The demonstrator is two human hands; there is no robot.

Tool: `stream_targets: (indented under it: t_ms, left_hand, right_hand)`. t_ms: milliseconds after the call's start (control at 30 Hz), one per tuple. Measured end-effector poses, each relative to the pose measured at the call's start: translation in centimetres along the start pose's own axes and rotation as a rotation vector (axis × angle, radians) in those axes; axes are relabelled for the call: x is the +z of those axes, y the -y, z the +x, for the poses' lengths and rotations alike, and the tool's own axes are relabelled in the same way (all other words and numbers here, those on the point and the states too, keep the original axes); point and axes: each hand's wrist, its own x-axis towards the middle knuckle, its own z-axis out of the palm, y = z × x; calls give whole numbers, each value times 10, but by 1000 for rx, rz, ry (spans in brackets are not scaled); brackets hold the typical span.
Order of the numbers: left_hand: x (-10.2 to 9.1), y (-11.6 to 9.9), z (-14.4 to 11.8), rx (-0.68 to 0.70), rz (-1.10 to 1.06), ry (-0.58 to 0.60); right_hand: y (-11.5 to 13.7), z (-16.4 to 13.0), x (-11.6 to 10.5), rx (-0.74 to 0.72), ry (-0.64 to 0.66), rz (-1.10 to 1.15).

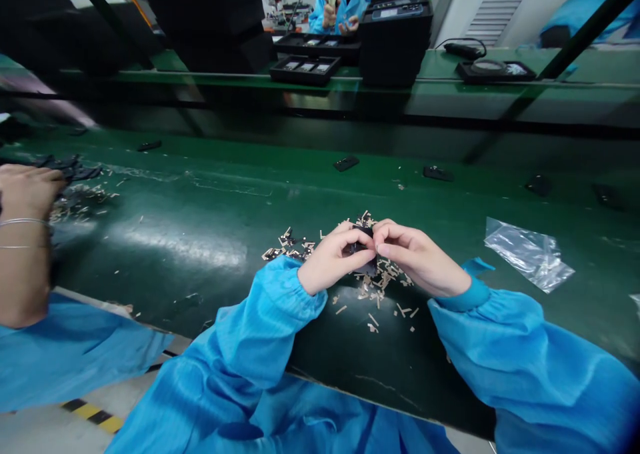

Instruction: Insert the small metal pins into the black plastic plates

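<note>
My left hand [334, 257] and my right hand [414, 255] meet over the green conveyor belt [210, 214], both pinching one small black part [364, 249] between thumbs and fingers. Both arms wear blue sleeves. Under and around my hands lies a scatter of small tan scraps [380, 291], with several small black-and-tan pieces [290, 244] just left of my left hand.
A co-worker's arm with a bracelet [23, 241] works at the left over another scrap pile [80, 194]. A clear plastic bag [530, 253] lies to the right. Small black parts [346, 163] ride the belt's far side. Black trays [305, 69] and a person in blue stand behind.
</note>
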Motion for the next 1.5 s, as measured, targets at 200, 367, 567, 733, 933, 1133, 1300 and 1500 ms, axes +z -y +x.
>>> stream_targets:
  t_ms: [200,367,567,733,933,1133,1300,1500]
  left_hand:
    - [9,-2,-1,-119,-263,17]
    - [15,-6,-2,-249,-496,22]
    - [14,-5,0,-147,-232,-107]
    - [14,-9,1,-80,-6,-182]
    - [17,-14,-5,66,189,-205]
    - [19,-15,-6,144,288,-217]
    - [13,-14,-5,126,306,-219]
    - [9,-14,-6,198,363,-216]
  right_hand:
    - [-1,-5,0,-3,-7,90]
    - [2,-7,2,-12,-28,81]
    - [-1,-16,2,-250,-336,-319]
    - [-1,-23,8,-584,-437,-1212]
    - [-2,-25,14,-592,-369,-1310]
    - [-2,-24,14,-592,-413,-1281]
    - [5,-27,8,-542,-489,-1192]
    - [9,-28,5,-484,-408,-1118]
